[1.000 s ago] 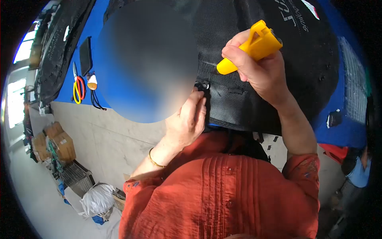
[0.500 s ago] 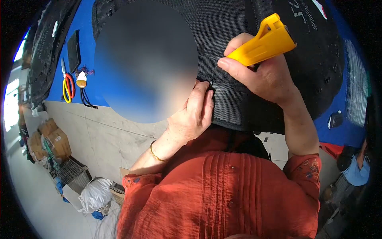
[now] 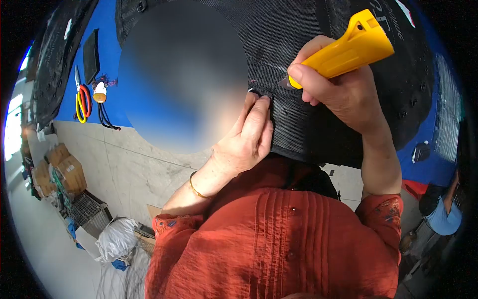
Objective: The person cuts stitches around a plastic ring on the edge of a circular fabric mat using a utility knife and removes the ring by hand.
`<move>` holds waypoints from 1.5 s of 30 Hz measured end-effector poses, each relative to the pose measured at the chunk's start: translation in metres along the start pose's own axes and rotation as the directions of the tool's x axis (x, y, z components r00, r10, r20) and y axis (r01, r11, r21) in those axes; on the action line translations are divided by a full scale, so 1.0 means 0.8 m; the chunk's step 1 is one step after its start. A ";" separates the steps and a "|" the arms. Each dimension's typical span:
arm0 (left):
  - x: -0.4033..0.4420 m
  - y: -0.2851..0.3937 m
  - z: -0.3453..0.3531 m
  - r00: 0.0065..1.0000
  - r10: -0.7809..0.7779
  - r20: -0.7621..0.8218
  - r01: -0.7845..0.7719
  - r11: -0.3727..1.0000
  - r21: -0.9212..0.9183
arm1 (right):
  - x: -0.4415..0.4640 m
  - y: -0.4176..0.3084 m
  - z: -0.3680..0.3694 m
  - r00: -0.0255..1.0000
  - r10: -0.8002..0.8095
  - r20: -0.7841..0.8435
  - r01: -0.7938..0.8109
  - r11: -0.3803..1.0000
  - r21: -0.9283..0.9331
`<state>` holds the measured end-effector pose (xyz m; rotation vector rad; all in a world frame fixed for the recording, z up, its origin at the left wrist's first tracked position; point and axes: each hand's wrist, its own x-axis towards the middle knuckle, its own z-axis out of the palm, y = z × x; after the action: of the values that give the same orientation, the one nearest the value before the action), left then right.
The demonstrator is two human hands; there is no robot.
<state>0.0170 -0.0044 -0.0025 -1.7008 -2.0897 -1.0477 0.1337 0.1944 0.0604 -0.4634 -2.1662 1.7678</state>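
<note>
Clamping yellow utility knife [image 3: 346, 54], probably light, by stiff handle [image 3: 366, 47] in right grip [image 3: 348, 94], 2 o'clock; pinching likely pliable black fabric [image 3: 303, 129] in left grip [image 3: 249, 137].

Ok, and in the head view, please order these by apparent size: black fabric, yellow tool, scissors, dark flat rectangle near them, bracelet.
1. Black fabric
2. Yellow tool, perhaps enlarged by nearness to the camera
3. Scissors and dark flat rectangle: too alike to rank
4. Bracelet
</note>
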 end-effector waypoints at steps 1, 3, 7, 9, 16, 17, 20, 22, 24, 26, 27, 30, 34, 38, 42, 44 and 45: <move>0.000 -0.001 0.000 1.000 -0.002 0.001 0.002 1.000 0.001 | 0.000 0.002 0.002 1.000 0.001 0.001 -0.001 1.000 0.001; 0.000 0.000 0.000 1.000 -0.003 0.007 0.003 1.000 0.007 | 0.000 0.009 0.008 0.996 -0.092 -0.004 0.092 0.996 -0.007; 0.000 0.001 0.003 1.000 -0.013 -0.005 0.013 1.000 0.015 | 0.001 0.017 0.011 0.998 -0.058 0.008 0.058 0.998 0.007; 0.000 0.002 0.004 1.000 -0.009 -0.028 0.009 1.000 0.004 | 0.001 0.017 0.013 0.998 -0.069 -0.004 0.069 0.998 -0.002; -0.001 0.000 0.003 1.000 0.002 -0.028 -0.002 1.000 -0.001 | 0.004 0.025 0.015 0.974 -0.226 0.023 0.226 0.973 -0.041; 0.000 0.000 0.003 1.000 0.005 -0.031 -0.005 1.000 0.000 | 0.003 0.023 0.015 0.987 -0.159 0.014 0.160 0.987 -0.005; 0.000 0.001 0.004 0.999 0.009 -0.041 -0.009 1.000 0.001 | 0.001 0.020 0.016 0.997 -0.080 0.007 0.079 0.996 0.050; 0.000 0.000 0.004 0.999 0.011 -0.046 -0.011 1.000 0.001 | 0.001 0.019 0.016 0.998 -0.066 0.005 0.065 0.996 0.067; 0.000 0.000 0.004 0.999 0.013 -0.047 -0.013 1.000 0.006 | 0.001 0.017 0.015 0.999 -0.046 0.027 0.044 0.997 0.070; 0.000 0.001 0.004 0.999 0.013 -0.047 -0.013 1.000 0.008 | 0.002 0.023 0.017 0.995 -0.098 0.021 0.096 0.994 0.059; 0.001 0.001 0.004 0.999 0.013 -0.047 -0.012 1.000 0.009 | 0.003 0.025 0.018 0.989 -0.150 0.016 0.149 0.988 0.047; 0.001 0.001 0.005 0.999 0.017 -0.052 -0.017 1.000 0.011 | 0.004 0.028 0.018 0.979 -0.202 0.029 0.200 0.979 0.044; 0.000 0.000 0.004 0.999 0.026 -0.046 -0.025 1.000 0.005 | 0.004 0.028 0.020 0.978 -0.208 0.031 0.205 0.976 0.070; 0.000 0.000 0.004 0.999 0.019 -0.039 -0.019 1.000 0.010 | 0.003 0.025 0.021 0.990 -0.140 0.030 0.135 0.982 0.130; 0.000 0.000 0.004 0.999 0.021 -0.044 -0.021 1.000 0.010 | 0.005 0.034 0.022 0.963 -0.270 0.024 0.268 0.961 0.069; 0.000 -0.001 0.004 0.999 0.023 -0.037 -0.023 1.000 0.010 | 0.005 0.027 0.018 0.951 -0.309 0.003 0.308 0.950 0.042; -0.001 -0.001 0.004 0.999 0.025 -0.031 -0.024 1.000 0.009 | 0.004 0.023 0.016 0.938 -0.347 -0.017 0.347 0.938 0.014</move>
<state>0.0170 -0.0028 -0.0053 -1.6908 -2.0465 -1.0497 0.1259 0.1880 0.0402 -0.0777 -2.0677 1.5793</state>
